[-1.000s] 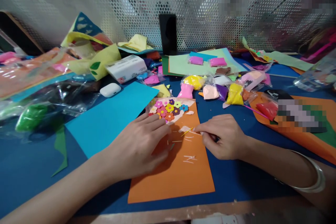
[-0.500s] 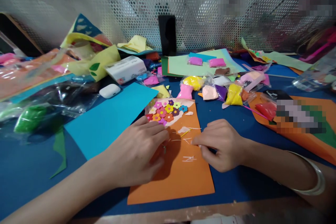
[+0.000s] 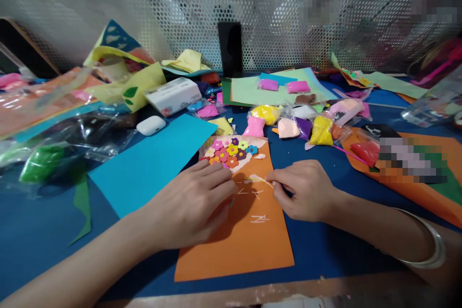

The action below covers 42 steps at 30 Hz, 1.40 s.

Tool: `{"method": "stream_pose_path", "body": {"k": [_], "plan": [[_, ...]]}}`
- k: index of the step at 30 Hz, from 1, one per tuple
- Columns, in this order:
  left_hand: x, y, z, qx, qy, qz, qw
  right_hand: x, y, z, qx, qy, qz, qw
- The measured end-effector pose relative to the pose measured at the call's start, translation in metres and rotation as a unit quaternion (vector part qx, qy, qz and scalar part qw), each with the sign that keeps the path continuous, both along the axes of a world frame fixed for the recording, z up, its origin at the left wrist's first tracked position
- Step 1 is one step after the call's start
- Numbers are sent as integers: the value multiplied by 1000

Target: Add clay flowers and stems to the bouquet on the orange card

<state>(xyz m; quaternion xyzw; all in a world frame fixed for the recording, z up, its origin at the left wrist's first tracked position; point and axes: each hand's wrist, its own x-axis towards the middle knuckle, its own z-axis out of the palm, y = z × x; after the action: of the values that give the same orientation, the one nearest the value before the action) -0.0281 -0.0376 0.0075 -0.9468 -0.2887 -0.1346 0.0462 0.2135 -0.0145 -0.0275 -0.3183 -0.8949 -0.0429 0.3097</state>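
On my feed, the right hand (image 3: 306,192) hangs over the right edge of the orange sheet (image 3: 234,255), index and thumb tips drawn together, and I read them as pinching the end of a thin white strip (image 3: 265,181). There's the line that matters: from those fingers the strip's long axis runs left and slightly away from the wearer, toward a small pale patch below the flower cluster (image 3: 224,151). The right hand is clearly the nearer; the left hand (image 3: 202,202) sits across the sheet's left side, knuckles up, fingers curled down. Are those fingertips pinching or just pressing? I can't tell from here, they're hidden.

Closer to the wearer, more short white strips (image 3: 260,219) lie crossed on the orange, well apart from the pinched one. The blue sheet (image 3: 147,163) fans out on the tabletop (image 3: 325,250), beyond the left forearm.
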Motion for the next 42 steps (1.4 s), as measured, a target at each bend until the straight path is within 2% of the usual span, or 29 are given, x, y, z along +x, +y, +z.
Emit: {"method": "stream_pose_path", "body": {"k": [9, 17, 27, 35, 42], "plan": [[-1, 0, -1, 17, -4, -2, 1000, 0, -2, 1, 8, 3, 33, 999], [1, 2, -13, -25, -26, 12, 999, -2, 1, 0, -1, -7, -70, 998], [2, 2, -10, 2, -42, 11, 999, 0, 0, 0, -14, -20, -59, 998], [1, 2, -5, -9, -18, 5, 1000, 0, 1, 0, -27, -32, -48, 998], [0, 1, -8, -24, -18, 1, 1000, 0, 0, 1, -11, -20, -31, 999]]}}
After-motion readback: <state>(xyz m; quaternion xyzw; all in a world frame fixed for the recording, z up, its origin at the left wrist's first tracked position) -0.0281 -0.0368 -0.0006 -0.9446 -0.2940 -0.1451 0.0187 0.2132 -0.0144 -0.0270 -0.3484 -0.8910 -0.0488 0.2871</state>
